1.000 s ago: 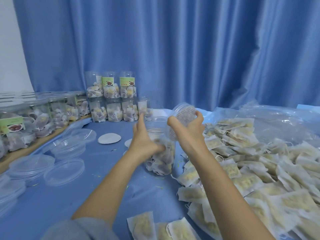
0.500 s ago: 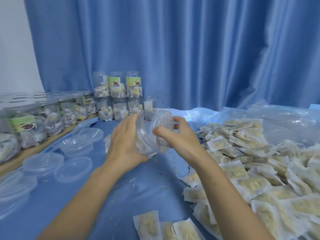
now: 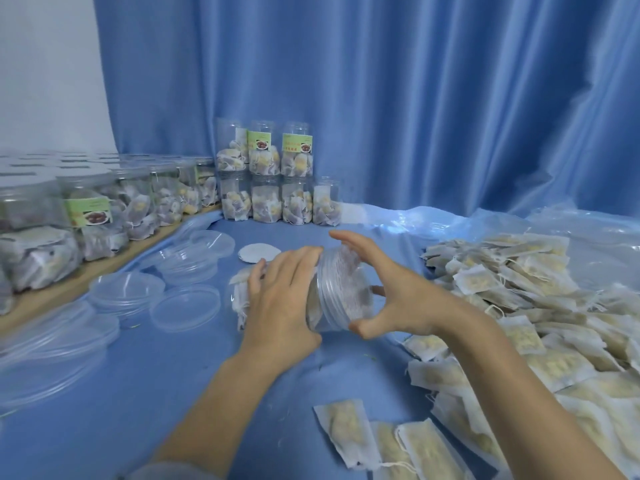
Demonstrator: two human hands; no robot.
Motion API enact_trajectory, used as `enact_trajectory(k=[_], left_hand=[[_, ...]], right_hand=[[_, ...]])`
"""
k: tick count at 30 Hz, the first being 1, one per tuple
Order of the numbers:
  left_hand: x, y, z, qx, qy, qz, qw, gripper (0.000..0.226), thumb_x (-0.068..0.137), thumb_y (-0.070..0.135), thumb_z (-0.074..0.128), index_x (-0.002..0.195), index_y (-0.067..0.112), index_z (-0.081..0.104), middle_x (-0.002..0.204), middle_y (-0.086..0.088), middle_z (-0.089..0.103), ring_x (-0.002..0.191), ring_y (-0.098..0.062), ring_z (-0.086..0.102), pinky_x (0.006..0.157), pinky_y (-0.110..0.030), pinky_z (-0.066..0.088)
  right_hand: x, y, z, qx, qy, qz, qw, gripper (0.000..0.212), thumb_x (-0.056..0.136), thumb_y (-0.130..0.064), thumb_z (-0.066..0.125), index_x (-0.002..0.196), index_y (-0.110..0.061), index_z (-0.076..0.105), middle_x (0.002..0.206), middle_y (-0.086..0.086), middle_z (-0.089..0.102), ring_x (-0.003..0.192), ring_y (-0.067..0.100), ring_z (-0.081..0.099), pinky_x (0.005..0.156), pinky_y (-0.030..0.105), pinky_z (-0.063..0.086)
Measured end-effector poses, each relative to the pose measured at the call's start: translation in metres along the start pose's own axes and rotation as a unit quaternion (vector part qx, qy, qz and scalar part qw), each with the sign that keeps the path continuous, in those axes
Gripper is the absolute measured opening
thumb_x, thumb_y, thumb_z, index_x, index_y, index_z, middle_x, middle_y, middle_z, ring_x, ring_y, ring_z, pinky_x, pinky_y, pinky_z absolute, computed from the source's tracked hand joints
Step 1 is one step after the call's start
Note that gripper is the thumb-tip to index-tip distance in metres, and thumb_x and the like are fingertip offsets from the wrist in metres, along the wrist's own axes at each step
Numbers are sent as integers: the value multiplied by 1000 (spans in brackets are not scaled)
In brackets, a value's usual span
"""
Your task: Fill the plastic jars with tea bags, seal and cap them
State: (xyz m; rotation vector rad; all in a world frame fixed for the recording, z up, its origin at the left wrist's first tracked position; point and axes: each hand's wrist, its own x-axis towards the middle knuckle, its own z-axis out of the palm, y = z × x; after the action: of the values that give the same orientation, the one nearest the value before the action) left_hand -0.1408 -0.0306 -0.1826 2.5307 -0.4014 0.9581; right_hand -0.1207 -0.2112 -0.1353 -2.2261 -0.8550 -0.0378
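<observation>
A clear plastic jar (image 3: 325,292), filled with tea bags, is held on its side above the blue table cover (image 3: 145,393), its mouth turned toward the right. The left hand (image 3: 280,299) wraps the jar body from above, fingers curled over the wall. The right hand (image 3: 398,299) spans the mouth end, thumb at the lower rim and fingers arched over the upper rim, pinching what appears to be a clear cap (image 3: 346,289) with a white patterned liner showing through its face; whether the cap is fully threaded cannot be told.

The jar looks light, thin-walled and smooth, so a hard squeeze at mid-body would likely flex it and a loose one let it slip. The stiffest hold is judged to be near the ribbed neck and the base. The cap is best taken at its rim, from opposite sides.

Left of the jar lie loose clear lids (image 3: 187,303) and a white seal disc (image 3: 259,252); behind the jar stand stacked filled jars (image 3: 266,181). Right of the jar spreads a heap of loose tea bags (image 3: 526,306), soft and easily crushed.
</observation>
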Motion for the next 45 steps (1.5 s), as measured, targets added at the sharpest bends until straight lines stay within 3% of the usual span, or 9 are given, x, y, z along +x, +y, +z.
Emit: enact_trajectory(k=[5, 9, 15, 18, 24, 30, 32, 37, 45], left_hand=[[1, -4, -3, -30, 4, -12, 999, 97, 48, 9, 74, 137, 23, 37, 135, 12, 42, 129, -10, 32, 114, -40, 9], [-1, -2, 1, 10, 7, 14, 1000, 97, 51, 8, 74, 139, 22, 35, 137, 10, 40, 132, -14, 32, 113, -38, 3], [-6, 1, 6, 88, 49, 37, 994, 97, 42, -5, 75, 134, 10, 47, 134, -3, 51, 126, -31, 46, 108, -52, 20], [-6, -2, 7, 86, 58, 46, 994, 98, 41, -4, 76, 134, 10, 47, 134, -4, 51, 125, -32, 47, 108, -52, 21], [-7, -7, 8, 44, 73, 22, 996, 97, 42, 1, 78, 134, 7, 46, 131, -5, 51, 125, -25, 40, 107, -53, 19], [-8, -3, 9, 58, 63, 45, 995, 98, 42, 1, 79, 134, 9, 45, 134, -4, 50, 127, -31, 45, 109, -52, 18], [-7, -2, 10, 52, 69, 47, 995, 98, 44, 1, 78, 136, 9, 45, 136, -4, 49, 128, -30, 44, 109, -51, 16], [-7, -4, 11, 25, 81, 16, 996, 97, 50, 12, 83, 137, 7, 43, 138, -6, 47, 131, -29, 39, 111, -48, 10], [-6, -4, 14, 48, 121, 30, 991, 88, 49, -5, 70, 133, 13, 50, 133, 2, 52, 128, -17, 38, 108, -47, 7]], right_hand=[[1, 5, 6, -18, -3, -53, 998, 95, 58, 2, 73, 132, -44, 36, 143, -26, 26, 135, -13, 18, 93, -5, 25], [-3, 5, 6, 59, 38, -10, 997, 76, 67, -24, 81, 125, -57, 43, 133, -31, 41, 126, -2, 40, 104, 28, 42], [6, 2, 16, 165, 80, 191, 964, 90, 55, -66, 70, 136, -46, 35, 121, 3, 57, 76, 23, 71, 62, 37, 60], [7, 5, 17, 152, 84, 161, 971, 80, 54, -52, 74, 127, -42, 41, 114, 2, 59, 71, 21, 71, 71, 36, 59], [4, 7, 25, 36, 53, -41, 997, 86, 53, -8, 74, 119, -49, 37, 124, -20, 42, 110, 19, 51, 87, 42, 52], [7, 5, 24, 142, 90, 178, 969, 81, 52, -76, 63, 123, -40, 45, 104, 4, 63, 62, 23, 71, 62, 34, 59], [6, 4, 23, 138, 77, 226, 961, 93, 52, -87, 50, 128, -34, 45, 102, 5, 63, 67, 24, 72, 60, 34, 60], [1, 3, 20, 85, 29, 27, 996, 106, 51, -44, 87, 132, -65, 21, 120, -48, 30, 118, -16, 38, 94, 20, 44], [2, 7, 39, 89, 174, 44, 980, 83, 49, -44, 89, 114, -62, 42, 104, -17, 57, 86, 7, 62, 80, 32, 55]])
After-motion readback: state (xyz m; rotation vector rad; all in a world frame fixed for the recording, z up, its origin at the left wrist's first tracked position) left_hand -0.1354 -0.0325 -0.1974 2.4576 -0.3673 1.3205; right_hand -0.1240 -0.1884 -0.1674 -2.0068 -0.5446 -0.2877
